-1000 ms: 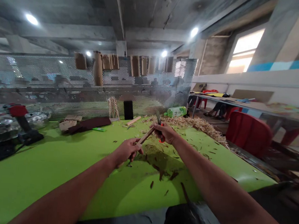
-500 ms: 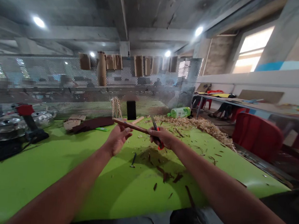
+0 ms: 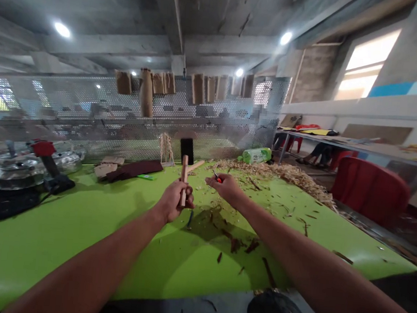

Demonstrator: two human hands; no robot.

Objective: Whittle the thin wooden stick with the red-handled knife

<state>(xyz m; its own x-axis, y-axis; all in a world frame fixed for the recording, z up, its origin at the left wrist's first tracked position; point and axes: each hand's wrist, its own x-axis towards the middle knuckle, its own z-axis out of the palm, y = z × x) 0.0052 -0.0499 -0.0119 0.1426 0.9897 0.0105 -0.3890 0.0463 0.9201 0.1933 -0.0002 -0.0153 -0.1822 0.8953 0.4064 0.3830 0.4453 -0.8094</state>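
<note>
Gripping stick (image 3: 184, 176) in left fingers (image 3: 188, 191), knife (image 3: 218, 178) in right fingers (image 3: 216, 182), over shavings-strewn green table (image 3: 75, 257).

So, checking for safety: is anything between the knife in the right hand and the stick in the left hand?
Nothing visible: only a gap separates the red-handled knife in the right hand from the upright wooden stick held in the left hand.

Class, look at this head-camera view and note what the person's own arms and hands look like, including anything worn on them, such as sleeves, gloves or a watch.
The left forearm and right forearm are bare, with no sleeves in view. The left hand and right hand wear no gloves, and neither wrist shows a watch or band.
</note>
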